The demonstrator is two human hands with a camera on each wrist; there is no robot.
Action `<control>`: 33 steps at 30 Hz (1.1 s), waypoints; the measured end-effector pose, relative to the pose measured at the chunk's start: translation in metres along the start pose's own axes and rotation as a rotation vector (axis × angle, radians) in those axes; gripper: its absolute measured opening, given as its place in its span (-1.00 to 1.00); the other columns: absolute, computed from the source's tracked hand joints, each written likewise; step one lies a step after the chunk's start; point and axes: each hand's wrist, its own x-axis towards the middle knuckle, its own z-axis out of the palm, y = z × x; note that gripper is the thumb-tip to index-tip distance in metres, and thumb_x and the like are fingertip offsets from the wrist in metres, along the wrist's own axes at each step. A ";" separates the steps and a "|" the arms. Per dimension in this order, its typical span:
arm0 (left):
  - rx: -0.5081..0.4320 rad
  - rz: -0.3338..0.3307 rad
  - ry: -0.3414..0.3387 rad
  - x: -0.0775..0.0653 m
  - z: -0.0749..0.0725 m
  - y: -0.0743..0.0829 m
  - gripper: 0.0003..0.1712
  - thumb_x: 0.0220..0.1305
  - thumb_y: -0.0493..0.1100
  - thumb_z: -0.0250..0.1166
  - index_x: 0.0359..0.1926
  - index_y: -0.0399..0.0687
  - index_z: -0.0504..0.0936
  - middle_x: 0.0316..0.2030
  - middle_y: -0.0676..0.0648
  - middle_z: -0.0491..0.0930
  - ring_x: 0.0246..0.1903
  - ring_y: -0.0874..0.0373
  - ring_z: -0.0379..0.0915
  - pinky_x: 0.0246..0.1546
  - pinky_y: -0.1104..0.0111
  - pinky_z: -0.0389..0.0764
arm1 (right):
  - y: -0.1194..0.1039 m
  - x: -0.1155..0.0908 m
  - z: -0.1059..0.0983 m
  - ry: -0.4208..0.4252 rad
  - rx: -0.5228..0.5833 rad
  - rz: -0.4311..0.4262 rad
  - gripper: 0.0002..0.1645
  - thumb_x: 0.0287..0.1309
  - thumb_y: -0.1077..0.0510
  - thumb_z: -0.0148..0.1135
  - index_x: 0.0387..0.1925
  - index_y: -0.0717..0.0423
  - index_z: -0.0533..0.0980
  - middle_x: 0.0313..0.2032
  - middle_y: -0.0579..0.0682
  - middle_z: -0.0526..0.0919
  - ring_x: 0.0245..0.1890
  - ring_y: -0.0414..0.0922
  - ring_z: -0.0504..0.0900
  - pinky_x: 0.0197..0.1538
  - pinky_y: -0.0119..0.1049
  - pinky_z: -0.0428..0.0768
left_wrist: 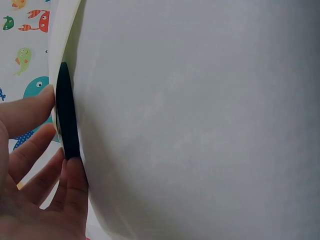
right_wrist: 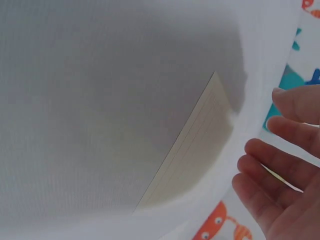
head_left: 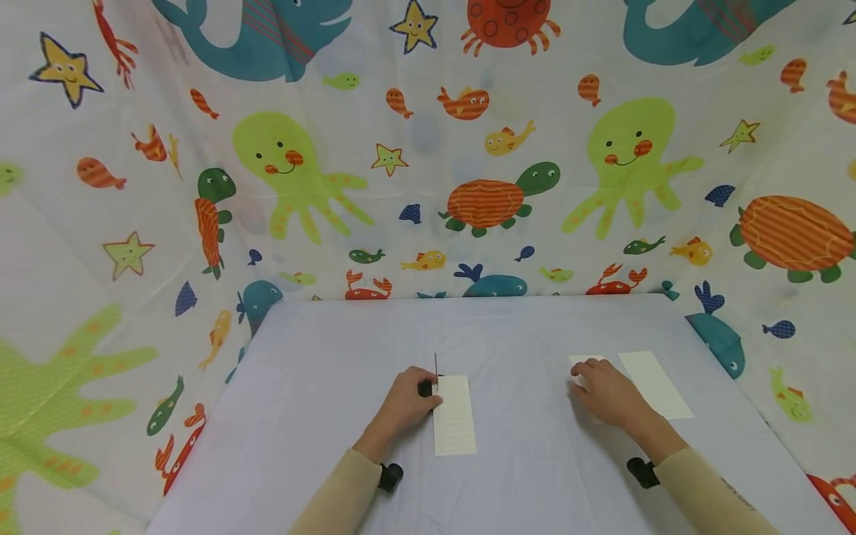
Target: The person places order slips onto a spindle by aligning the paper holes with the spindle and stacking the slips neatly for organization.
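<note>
Seemingly at a holding step, the left hand (head_left: 403, 401) is pinching a slim dark object (left_wrist: 67, 117) at the edge of a lined paper sheet (head_left: 455, 425) mid-table (head_left: 321, 416), while the right hand (head_left: 607, 395), fingers loosely spread, is hovering over another sheet (head_left: 582, 358), probably needing a light pinch next.

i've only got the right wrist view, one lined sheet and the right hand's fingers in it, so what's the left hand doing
Observer: The left hand holds a dark object at the edge of a lined sheet.
Operator: ok and how many sheets are out in all, i get just one
Observer: Three pale ones show in the head view: the left hand's sheet, one partly hidden sheet under or behind the right hand, and the far-right sheet.
</note>
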 end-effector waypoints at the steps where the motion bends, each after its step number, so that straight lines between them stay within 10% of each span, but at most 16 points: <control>1: 0.002 -0.001 0.001 0.000 0.000 0.000 -0.63 0.19 -0.22 0.48 0.00 -0.28 0.66 0.08 -0.25 0.57 0.19 -0.22 0.44 0.21 -0.06 0.44 | 0.003 0.001 -0.001 -0.005 0.000 0.013 -0.69 0.25 0.16 0.37 -0.06 0.27 0.60 -0.09 0.21 0.65 -0.02 0.20 0.58 0.06 0.16 0.58; 33: -0.007 0.003 0.009 -0.002 0.001 0.002 -0.65 0.18 -0.23 0.47 -0.03 -0.27 0.66 0.08 -0.26 0.57 0.18 -0.23 0.44 0.22 -0.07 0.44 | 0.060 -0.009 -0.003 -0.144 -0.025 0.081 -0.42 0.27 0.20 0.34 0.23 0.43 0.46 0.04 0.37 0.43 0.02 0.25 0.41 0.08 0.23 0.53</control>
